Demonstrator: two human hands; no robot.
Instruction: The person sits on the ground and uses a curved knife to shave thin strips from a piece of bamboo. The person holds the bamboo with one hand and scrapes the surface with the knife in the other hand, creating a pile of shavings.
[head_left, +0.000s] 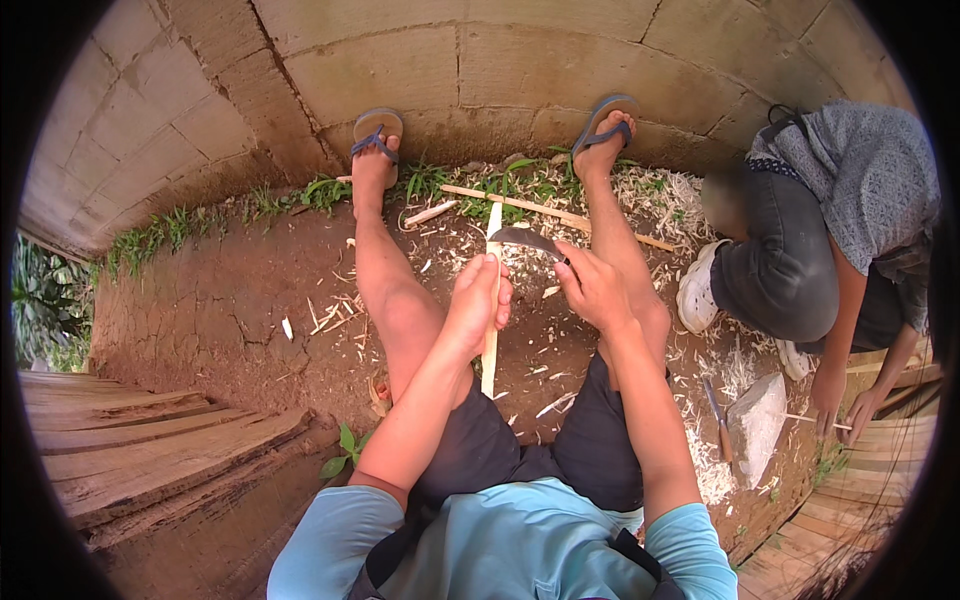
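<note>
Between my knees, my left hand [480, 298] is wrapped round a pale flat wooden strip [490, 362], which points away from me and sticks out above and below the fist. My right hand [592, 283] grips a knife with a dark curved blade [528, 238]; its handle is hidden in my fingers. The blade lies across the strip just beyond my left hand, its tip end touching or almost touching the wood. Pale shavings [555, 405] are scattered on the earth beneath.
On the right a person [850, 220] crouches, hands on a thin stick [815, 421]. Beside them lie a pale stone [757, 425] and another knife [718, 420]. A long wooden stick [560, 213] rests near my feet. A block wall [400, 75] stands ahead; wooden planks [150, 440] are at left.
</note>
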